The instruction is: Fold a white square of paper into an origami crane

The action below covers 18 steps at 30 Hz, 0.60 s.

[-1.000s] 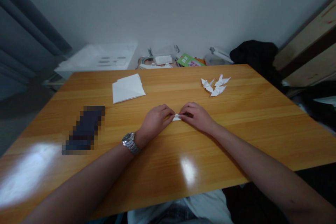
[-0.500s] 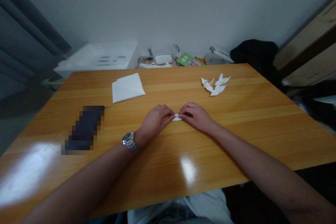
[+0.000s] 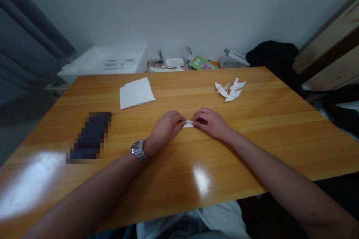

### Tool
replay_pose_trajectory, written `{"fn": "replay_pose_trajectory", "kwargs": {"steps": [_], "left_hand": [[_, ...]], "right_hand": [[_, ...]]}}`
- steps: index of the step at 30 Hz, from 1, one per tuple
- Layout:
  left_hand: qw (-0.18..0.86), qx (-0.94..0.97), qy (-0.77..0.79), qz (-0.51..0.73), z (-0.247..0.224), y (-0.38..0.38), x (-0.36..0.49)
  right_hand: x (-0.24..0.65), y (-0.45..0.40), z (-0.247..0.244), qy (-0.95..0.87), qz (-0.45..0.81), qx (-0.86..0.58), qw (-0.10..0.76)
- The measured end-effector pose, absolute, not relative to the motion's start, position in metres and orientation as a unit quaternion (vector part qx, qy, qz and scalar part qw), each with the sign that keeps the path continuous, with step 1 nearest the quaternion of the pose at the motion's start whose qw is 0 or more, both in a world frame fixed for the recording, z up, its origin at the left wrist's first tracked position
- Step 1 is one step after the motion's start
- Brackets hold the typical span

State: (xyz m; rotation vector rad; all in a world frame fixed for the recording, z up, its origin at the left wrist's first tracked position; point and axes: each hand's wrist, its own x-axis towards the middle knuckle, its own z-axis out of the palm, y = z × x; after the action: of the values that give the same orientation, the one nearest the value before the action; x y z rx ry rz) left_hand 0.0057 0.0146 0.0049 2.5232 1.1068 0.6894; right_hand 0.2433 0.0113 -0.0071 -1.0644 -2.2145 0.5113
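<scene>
**Both hands on a small folded paper, mid-table**

My left hand (image 3: 165, 129) and my right hand (image 3: 212, 123) meet at the middle of the wooden table (image 3: 252, 145), fingertips pinching the two ends of a small white folded paper piece (image 3: 189, 123). Only a narrow strip of it shows between my fingers; the rest is covered, so I cannot tell its shape. It lies low, at or on the tabletop. A metal wristwatch (image 3: 139, 151) sits on my left wrist.

Farther away and to the left lies a stack of white paper sheets (image 3: 136, 93), well apart from my hands. Farther away and to the right, a small cluster of folded white paper figures (image 3: 230, 90) rests on the wood. A dark blurred object (image 3: 89, 137) lies to the left of my left forearm, near the table's edge. Nothing lies between my hands and these things.

Beyond the far edge I see a white box (image 3: 105, 62), a green packet (image 3: 202, 63) and dark cloth (image 3: 273, 58) against the wall.
</scene>
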Motion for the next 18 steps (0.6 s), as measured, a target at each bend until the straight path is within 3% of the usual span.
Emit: {"fn": "replay_pose_trajectory", "kwargs": {"steps": [18], "left_hand": [[0.173, 0.867, 0.399, 0.246, 0.0038, 0.0172, 0.0068]], "right_hand": [[0.2497, 0.0136, -0.0047, -0.849, 0.176, -0.405, 0.289]]}}
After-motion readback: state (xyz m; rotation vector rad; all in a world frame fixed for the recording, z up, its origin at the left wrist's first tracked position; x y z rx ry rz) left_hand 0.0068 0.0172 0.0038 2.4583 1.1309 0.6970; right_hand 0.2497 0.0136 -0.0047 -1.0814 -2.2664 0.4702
